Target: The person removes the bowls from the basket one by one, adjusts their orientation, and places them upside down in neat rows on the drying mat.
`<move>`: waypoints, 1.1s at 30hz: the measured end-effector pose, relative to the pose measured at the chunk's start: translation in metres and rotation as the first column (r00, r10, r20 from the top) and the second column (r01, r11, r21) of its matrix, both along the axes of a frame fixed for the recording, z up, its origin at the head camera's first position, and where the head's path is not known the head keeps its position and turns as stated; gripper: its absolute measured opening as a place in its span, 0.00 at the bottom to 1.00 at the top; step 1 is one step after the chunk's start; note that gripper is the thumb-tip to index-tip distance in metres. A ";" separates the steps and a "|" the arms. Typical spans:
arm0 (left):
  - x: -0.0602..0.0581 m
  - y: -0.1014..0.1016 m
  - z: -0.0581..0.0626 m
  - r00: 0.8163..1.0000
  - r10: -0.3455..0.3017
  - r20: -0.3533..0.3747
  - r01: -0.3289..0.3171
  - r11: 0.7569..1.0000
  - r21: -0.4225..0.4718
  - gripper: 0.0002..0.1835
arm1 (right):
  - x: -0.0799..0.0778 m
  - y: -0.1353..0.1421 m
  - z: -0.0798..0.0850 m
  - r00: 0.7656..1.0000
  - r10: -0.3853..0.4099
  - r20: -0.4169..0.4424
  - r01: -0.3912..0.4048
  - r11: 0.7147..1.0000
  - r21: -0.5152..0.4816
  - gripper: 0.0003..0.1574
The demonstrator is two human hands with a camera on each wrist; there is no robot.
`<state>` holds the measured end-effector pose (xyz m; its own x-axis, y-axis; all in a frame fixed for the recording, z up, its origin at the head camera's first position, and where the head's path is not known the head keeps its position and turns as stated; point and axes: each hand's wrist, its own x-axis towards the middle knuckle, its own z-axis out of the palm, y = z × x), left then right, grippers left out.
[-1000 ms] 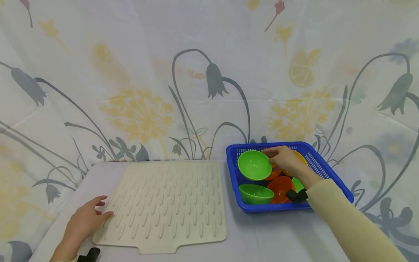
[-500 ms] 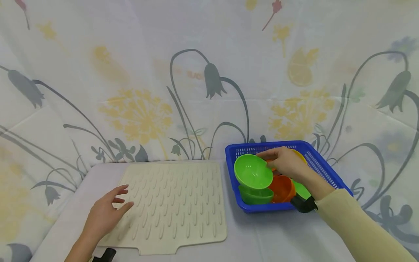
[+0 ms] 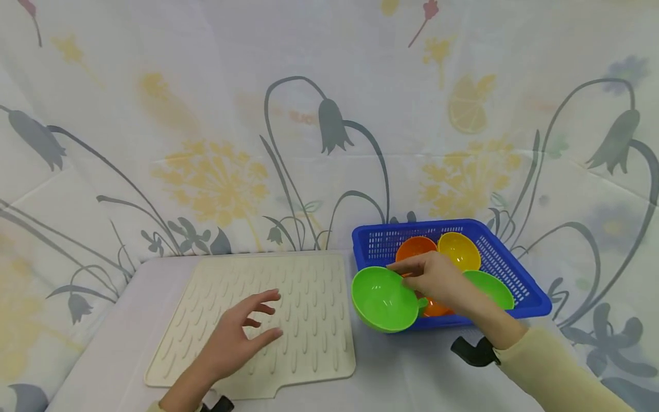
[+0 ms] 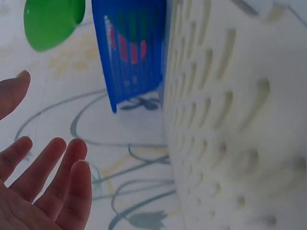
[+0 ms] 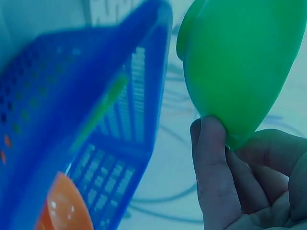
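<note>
My right hand (image 3: 432, 280) pinches the rim of a bright green bowl (image 3: 383, 300), which is tilted with its inside facing my head. In the right wrist view, thumb and fingers meet at the rim of this green bowl (image 5: 240, 67). The bowl overlaps the front left corner of a blue plastic basket (image 3: 525, 312). My left hand (image 3: 234, 335) is held over a cream ridged mat (image 3: 309, 366), its fingers spread and slightly bent, holding nothing. The left wrist view shows the left hand (image 4: 48, 187) with the green bowl (image 4: 53, 24) beyond its thumb.
Inside the basket lie an orange bowl (image 3: 416, 249), a yellow bowl (image 3: 460, 250) and another green bowl (image 3: 491, 290), with more orange partly hidden under my right hand. A white cloth (image 3: 401, 375) covers the table. Behind stands a flower-patterned curtain (image 3: 231, 114).
My right hand has drawn the green bowl toward me and a little left, from inside the basket to its front left corner. My left hand has moved right across the mat.
</note>
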<state>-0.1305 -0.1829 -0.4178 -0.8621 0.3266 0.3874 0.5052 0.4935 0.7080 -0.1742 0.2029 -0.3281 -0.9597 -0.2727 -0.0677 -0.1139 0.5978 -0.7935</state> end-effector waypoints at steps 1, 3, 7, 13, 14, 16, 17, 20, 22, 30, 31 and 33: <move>0.002 0.008 0.000 0.999 -0.038 0.018 0.037 0.999 0.027 0.35 | 0.003 -0.003 -0.002 1.000 -0.001 -0.007 0.001 1.000 -0.004 0.19; 0.006 0.021 0.000 0.994 -0.101 0.039 0.098 0.992 0.077 0.36 | 0.010 -0.010 -0.005 1.000 0.009 -0.020 -0.009 1.000 -0.024 0.18; 0.013 0.041 0.001 0.977 -0.201 0.072 0.185 0.966 0.182 0.38 | 0.022 -0.022 -0.013 0.998 0.022 -0.052 -0.024 0.999 -0.046 0.17; 0.019 0.057 0.001 0.938 -0.306 0.165 0.250 0.923 0.292 0.45 | 0.031 -0.035 -0.023 0.996 0.013 -0.083 -0.017 0.999 -0.045 0.17; 0.020 0.059 0.000 0.933 -0.318 0.169 0.259 0.919 0.296 0.45 | 0.031 -0.037 -0.025 0.996 0.012 -0.086 -0.016 0.999 -0.047 0.17; 0.021 0.061 -0.003 0.926 -0.329 0.183 0.267 0.917 0.298 0.46 | 0.032 -0.040 -0.029 0.996 0.013 -0.094 -0.018 0.998 -0.053 0.16; 0.021 0.062 -0.004 0.924 -0.334 0.186 0.272 0.916 0.296 0.46 | 0.033 -0.042 -0.030 0.995 0.010 -0.099 -0.015 0.998 -0.057 0.16; 0.022 0.063 -0.007 0.914 -0.344 0.215 0.270 0.911 0.311 0.46 | 0.034 -0.048 -0.034 0.992 -0.012 -0.122 0.004 0.998 -0.063 0.16; 0.023 0.064 -0.008 0.904 -0.349 0.246 0.258 0.905 0.337 0.47 | 0.036 -0.051 -0.036 0.992 -0.035 -0.122 0.025 0.996 -0.084 0.17; 0.024 0.065 -0.008 0.905 -0.309 0.293 0.172 0.895 0.411 0.46 | 0.048 -0.062 -0.038 0.993 -0.088 -0.073 0.071 0.976 -0.206 0.19; 0.024 0.065 -0.008 0.904 -0.308 0.296 0.168 0.893 0.418 0.46 | 0.050 -0.063 -0.038 0.994 -0.089 -0.068 0.073 0.974 -0.214 0.19; 0.024 0.064 -0.009 0.902 -0.313 0.296 0.169 0.889 0.427 0.46 | 0.052 -0.065 -0.038 0.994 -0.090 -0.061 0.075 0.972 -0.224 0.20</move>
<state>-0.1061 -0.1189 -0.4265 -0.8765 0.4305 0.2153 0.2582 0.0430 0.9651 -0.1223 0.1381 -0.3658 -0.9797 -0.1929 0.0539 -0.1318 0.4181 -0.8988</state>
